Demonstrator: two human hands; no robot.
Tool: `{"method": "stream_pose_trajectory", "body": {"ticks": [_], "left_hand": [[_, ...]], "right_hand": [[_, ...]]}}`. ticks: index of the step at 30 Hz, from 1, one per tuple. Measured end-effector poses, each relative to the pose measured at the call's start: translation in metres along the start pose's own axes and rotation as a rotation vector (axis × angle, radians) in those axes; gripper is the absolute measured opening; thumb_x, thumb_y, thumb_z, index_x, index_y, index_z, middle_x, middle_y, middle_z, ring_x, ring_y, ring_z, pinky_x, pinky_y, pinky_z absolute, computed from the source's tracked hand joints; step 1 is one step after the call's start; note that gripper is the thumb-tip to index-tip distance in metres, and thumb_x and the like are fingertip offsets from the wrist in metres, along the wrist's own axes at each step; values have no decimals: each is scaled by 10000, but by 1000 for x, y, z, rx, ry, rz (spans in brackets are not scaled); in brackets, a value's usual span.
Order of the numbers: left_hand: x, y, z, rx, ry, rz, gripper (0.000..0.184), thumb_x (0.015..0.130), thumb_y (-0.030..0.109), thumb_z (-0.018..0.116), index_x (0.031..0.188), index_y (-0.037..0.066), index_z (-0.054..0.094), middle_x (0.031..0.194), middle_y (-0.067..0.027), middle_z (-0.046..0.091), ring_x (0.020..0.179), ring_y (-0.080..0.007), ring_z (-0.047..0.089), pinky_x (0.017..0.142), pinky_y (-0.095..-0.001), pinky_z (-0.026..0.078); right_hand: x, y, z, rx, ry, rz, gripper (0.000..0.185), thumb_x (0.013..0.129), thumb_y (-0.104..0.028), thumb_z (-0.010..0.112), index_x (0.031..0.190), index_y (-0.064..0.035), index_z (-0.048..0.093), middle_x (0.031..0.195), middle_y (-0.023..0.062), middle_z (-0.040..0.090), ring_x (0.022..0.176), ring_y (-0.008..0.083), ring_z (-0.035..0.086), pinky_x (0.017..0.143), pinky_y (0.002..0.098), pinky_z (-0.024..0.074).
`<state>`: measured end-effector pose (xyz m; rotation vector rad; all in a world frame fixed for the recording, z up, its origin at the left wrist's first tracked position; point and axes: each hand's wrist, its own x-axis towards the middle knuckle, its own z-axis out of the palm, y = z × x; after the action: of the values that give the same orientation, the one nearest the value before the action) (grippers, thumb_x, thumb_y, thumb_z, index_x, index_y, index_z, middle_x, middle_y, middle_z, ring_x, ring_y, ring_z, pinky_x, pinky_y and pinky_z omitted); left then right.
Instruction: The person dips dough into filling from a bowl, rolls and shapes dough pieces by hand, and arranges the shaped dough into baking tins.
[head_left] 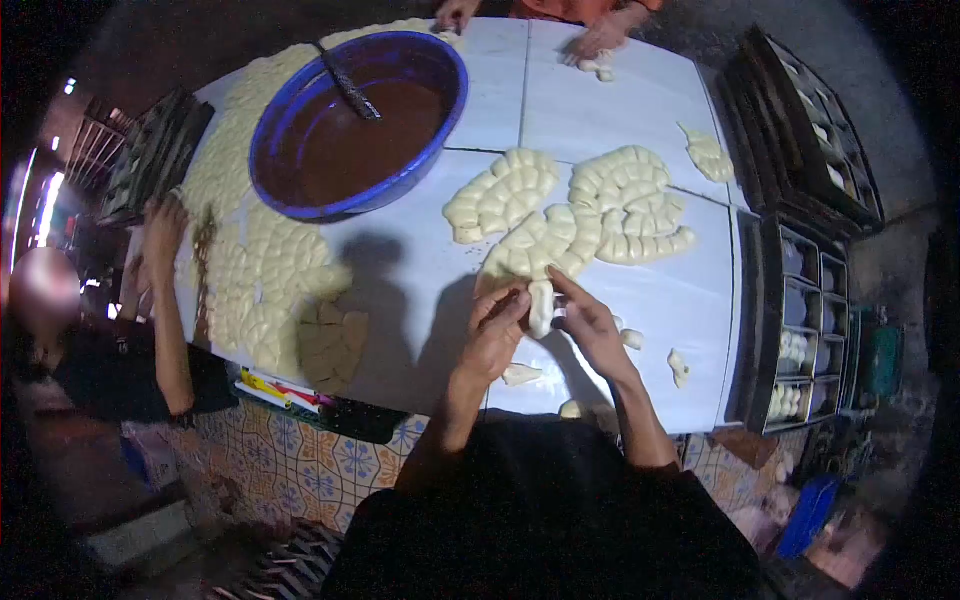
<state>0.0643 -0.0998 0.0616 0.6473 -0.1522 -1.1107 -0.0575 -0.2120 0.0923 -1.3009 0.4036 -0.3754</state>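
My left hand and my right hand hold a small pale piece of dough between them, above the front part of the white tiled table. The dough hangs down from the fingers of both hands. Just beyond my hands lie clusters of shaped dough pieces, packed side by side. Loose bits of dough rest near my left wrist, and others lie to the right of my right hand.
A blue basin holds brown filling and a utensil. Many dough pieces cover the table's left side. Divided trays stand at the right. Co-workers' hands are at the far edge; another person's arm reaches in from the left.
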Motion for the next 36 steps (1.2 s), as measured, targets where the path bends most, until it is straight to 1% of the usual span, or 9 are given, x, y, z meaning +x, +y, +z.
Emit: {"method": "stream_pose_trajectory", "body": {"ticks": [5,12,15,20,23,29,33,35,36], "left_hand": [[-10,-1,19,844,202,198,167,856,23,662,1014,-32,659,920,-51,662,838,-77,591,719,-225,474],[-20,-17,3,636,314,234,136,849,38,672,967,-29,676,847,-30,660,721,-74,585,670,-222,472],[-23,-12,11,-161,123,-21,184,864,45,643,1036,-17,643,902,-55,659,797,-120,624,705,-236,487],[-18,-1,-5,-722,-198,-224,922,757,704,550,1321,-18,453,1282,-147,526,1176,-264,493,971,-414,426],[29,57,8,-312,-552,30,1021,792,732,484,1388,-80,317,1323,-197,481,1156,-286,499,997,-427,390],[214,232,-94,1611,414,620,690,956,604,293,997,-24,577,759,-27,604,639,-144,574,592,-323,473],[215,247,-71,1423,341,-265,824,900,696,289,1148,-41,562,750,-93,628,701,-238,618,683,-383,495],[218,244,-74,1534,272,-222,849,896,709,266,1116,-38,602,740,-101,633,689,-257,611,689,-410,494],[204,228,-78,1775,224,187,858,895,715,256,1065,-36,635,719,-92,627,657,-255,597,670,-417,491]], "right_hand": [[-3,10,10,-109,302,100,185,893,-83,605,1019,50,626,932,73,599,856,117,551,768,251,441],[8,1,2,-485,195,-187,353,977,-314,467,1095,-43,662,1384,134,332,1237,289,348,1024,411,314],[9,10,24,-474,-26,-335,479,940,-461,490,1136,-54,650,1394,149,360,1294,296,330,1069,401,275],[27,19,23,83,-163,-139,931,790,-537,679,1446,-53,230,1392,110,384,1299,227,352,1062,380,310],[35,22,13,215,-177,-64,1078,769,-652,619,1488,-88,46,1432,125,280,1248,266,420,1013,400,385],[50,25,14,228,-35,-130,1161,679,-790,578,1518,-192,43,1462,73,246,1127,197,401,947,392,364],[49,34,10,278,30,52,1102,717,-664,670,1514,-166,95,1445,60,278,1139,166,403,895,327,423],[48,35,11,376,69,1,1032,768,-576,684,1511,-142,113,1426,60,326,1137,165,424,895,318,429],[47,38,11,349,70,-23,992,791,-533,680,1505,-121,127,1411,71,351,1127,168,442,883,311,436]]}}
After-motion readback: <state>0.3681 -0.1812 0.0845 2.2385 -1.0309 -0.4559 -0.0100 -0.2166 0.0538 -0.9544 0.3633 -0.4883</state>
